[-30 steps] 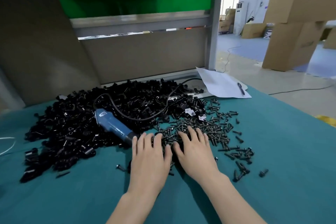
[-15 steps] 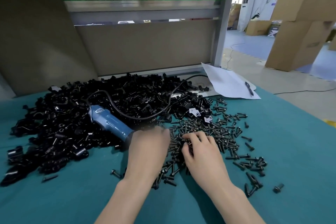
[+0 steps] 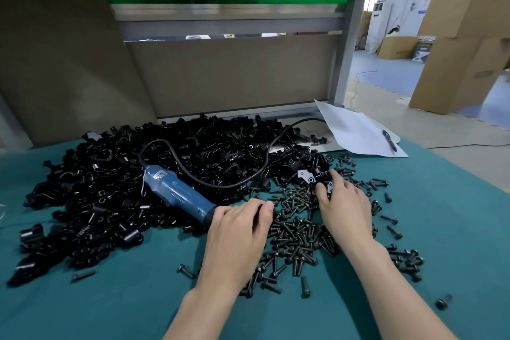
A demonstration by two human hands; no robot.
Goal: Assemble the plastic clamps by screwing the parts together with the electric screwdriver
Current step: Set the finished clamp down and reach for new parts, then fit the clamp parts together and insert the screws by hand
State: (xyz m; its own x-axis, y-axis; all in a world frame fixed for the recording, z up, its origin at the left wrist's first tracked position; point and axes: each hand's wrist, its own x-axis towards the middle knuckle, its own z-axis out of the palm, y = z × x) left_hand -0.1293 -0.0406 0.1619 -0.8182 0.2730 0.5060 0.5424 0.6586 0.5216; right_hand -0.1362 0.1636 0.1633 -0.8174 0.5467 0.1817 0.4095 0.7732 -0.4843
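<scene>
My right hand (image 3: 345, 207) is out over the loose screws (image 3: 298, 237). Its thumb and forefinger seem to pinch a black clamp part (image 3: 321, 177) at the near right edge of the heap of clamp parts (image 3: 165, 174). My left hand (image 3: 237, 232) sits knuckles-up at the nose of the blue electric screwdriver (image 3: 176, 193), which lies on the heap's near edge with its cord (image 3: 220, 184) looping away over the parts. That hand's fingers are curled under, and I cannot tell whether they hold anything.

I judge nothing is joined yet and this is part-picking. To do it well I would:
- lift one part clear of its neighbours, since they tangle;
- find its mate;
- take a single screw from the green bench (image 3: 455, 201);
- only then grasp the screwdriver by its body, keeping the cord off the work.
</scene>
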